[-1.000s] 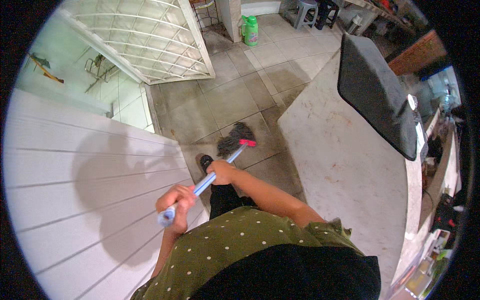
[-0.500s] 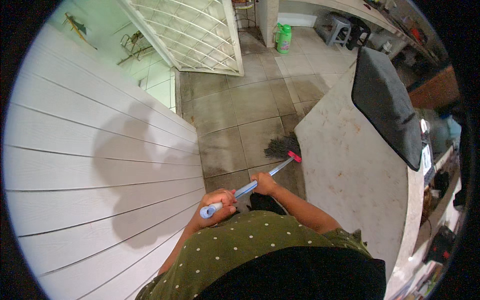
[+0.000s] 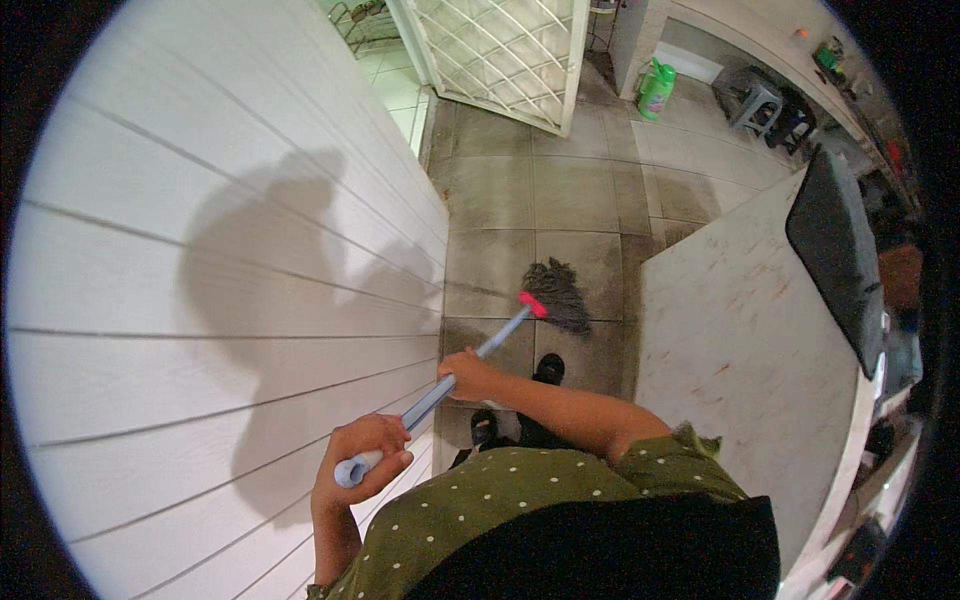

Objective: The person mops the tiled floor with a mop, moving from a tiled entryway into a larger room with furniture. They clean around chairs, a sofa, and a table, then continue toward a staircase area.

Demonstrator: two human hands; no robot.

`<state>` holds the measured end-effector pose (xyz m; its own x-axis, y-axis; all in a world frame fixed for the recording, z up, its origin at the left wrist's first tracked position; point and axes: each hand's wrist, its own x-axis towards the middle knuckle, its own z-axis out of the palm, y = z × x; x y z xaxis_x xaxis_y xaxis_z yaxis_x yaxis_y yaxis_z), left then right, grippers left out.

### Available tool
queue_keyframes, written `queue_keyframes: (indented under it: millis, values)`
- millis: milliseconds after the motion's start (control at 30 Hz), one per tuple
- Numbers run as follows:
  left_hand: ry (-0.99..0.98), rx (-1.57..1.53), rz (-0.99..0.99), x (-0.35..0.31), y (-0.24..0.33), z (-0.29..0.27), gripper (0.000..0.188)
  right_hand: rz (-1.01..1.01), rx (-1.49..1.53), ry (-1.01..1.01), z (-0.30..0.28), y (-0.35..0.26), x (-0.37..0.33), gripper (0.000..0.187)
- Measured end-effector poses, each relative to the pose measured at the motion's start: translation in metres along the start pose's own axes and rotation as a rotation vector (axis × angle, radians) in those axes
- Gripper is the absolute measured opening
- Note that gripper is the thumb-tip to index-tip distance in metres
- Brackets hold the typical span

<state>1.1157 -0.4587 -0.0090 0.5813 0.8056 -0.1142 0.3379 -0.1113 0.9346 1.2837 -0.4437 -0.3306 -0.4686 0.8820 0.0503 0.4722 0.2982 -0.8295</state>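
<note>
A string mop (image 3: 428,404) with a pale blue handle, a red clamp and dark grey strands slants across in front of me. Its strands (image 3: 562,296) lie spread on the tiled floor. Near the top end of the handle, my left hand (image 3: 368,450) is wrapped round it beside the white wall. Lower down the handle, my right hand (image 3: 462,378) grips it, with that forearm reaching across my body. My feet in black footwear (image 3: 549,368) show just behind the mop head.
White plank wall (image 3: 240,300) runs along the left. A marble-look counter (image 3: 730,360) with a black mat (image 3: 840,255) stands at the right. Ahead are an open lattice door (image 3: 500,55), a green flask (image 3: 656,90) and a grey stool (image 3: 757,106).
The mop head has swung left, away from the counter's base toward the middle of the floor. Both hands have moved left with the handle, and the view has shifted.
</note>
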Motion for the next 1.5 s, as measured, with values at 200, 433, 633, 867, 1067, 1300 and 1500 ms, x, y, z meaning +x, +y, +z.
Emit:
queue_keyframes:
  millis: [200,433,633,867,1067,1300,1500]
  values:
    - [0.168,0.161,-0.016,-0.094,-0.003,-0.02,0.019,-0.168,0.147,-0.059,0.097,-0.064,0.047,0.025]
    - [0.17,0.097,0.082,-0.152,-0.038,-0.023,0.025,-0.153,0.135,-0.1,0.135,-0.092,0.029,0.029]
    - [0.21,-0.114,0.106,-0.153,-0.064,-0.028,0.028,0.22,-0.027,-0.444,0.098,-0.105,0.008,0.046]
    - [0.022,-0.268,0.21,-0.127,-0.1,0.007,0.017,0.392,-0.089,-0.179,0.068,-0.071,-0.067,0.027]
    - [-0.217,-0.305,0.285,-0.111,-0.129,0.061,0.02,0.46,-0.27,-0.163,0.06,-0.028,-0.156,0.024]
    - [-0.574,-0.311,0.226,-0.126,-0.149,0.086,0.026,0.697,-0.061,0.033,0.095,-0.018,-0.241,0.041]
    - [-0.533,-0.215,0.277,-0.141,-0.149,0.07,0.025,0.603,-0.251,0.09,0.122,-0.027,-0.229,0.037]
